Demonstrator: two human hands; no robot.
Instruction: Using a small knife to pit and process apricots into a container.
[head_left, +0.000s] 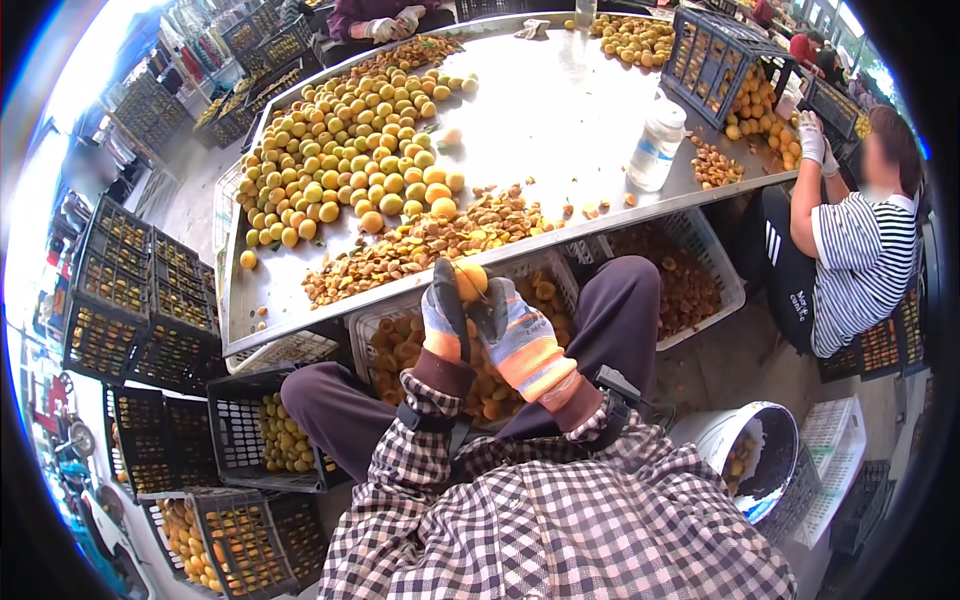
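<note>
Both hands wear grey and orange work gloves with dark fingers, and they meet at the table's front edge. My left hand (448, 319) grips a yellow-orange apricot (471, 282) from its left side. My right hand (517, 322) closes on the same fruit from the right; whether its fingers also hold a small tool is hidden. Below the hands, a light plastic crate (361, 337) between my knees holds apricot flesh (397, 349). Just past them, a heap of brown apricot stones (442, 232) lies along the metal table (517, 142). Whole apricots (337, 169) are piled behind the stones.
A clear plastic jar (656, 146) stands on the table near a tipped dark crate (712, 64) spilling apricots. A person in a striped shirt (862, 232) sits at the right; another person's gloved hands (394, 26) are across. Fruit crates (142, 300) and a white bucket (709, 435) flank me.
</note>
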